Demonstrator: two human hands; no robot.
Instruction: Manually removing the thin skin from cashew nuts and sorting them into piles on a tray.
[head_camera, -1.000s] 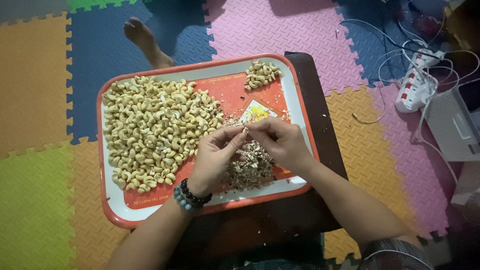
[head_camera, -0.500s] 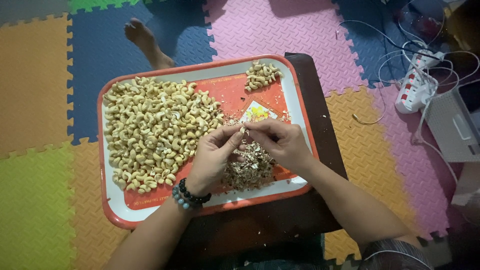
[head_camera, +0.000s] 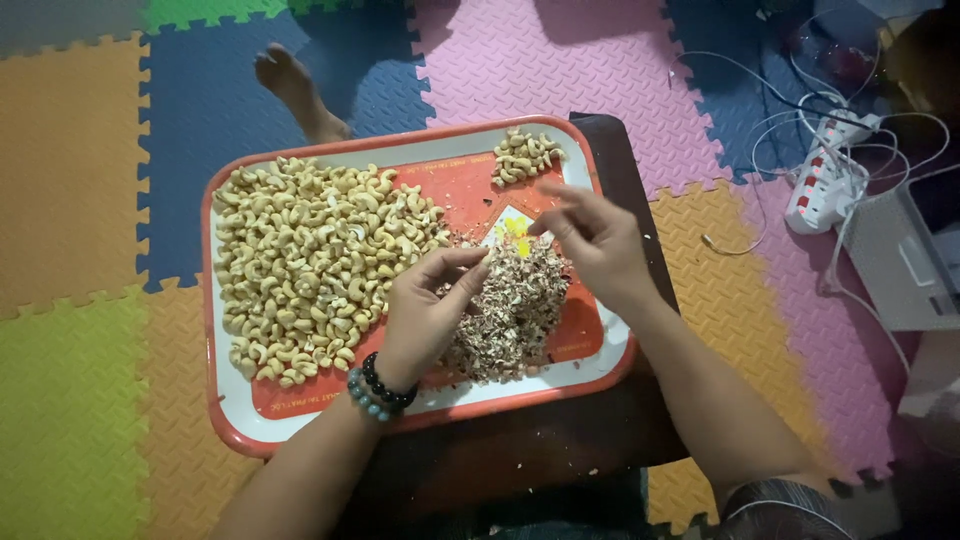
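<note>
Both hands hang over the red tray, apart from each other. From my seat the left hand, with 2 bead bracelets at the wrist, has its fingers curled and the thumb and fingertips drawn close at the edge of the pile of shells; whether a nut sits in that pinch I cannot tell. To its left lies the big heap of cashews, filling most of the tray's left half. The pile of shells and crumbs sits between my 2 hands, near the tray's front right. The right hand is raised just above and to the right of that pile, fingers loosely bent and pinched toward the thumb; I cannot tell if it holds anything. Up at the tray's far right corner is a small cluster of cashews, well apart from the big heap. The tray rests on a dark tabletop over coloured foam floor mats.
</note>
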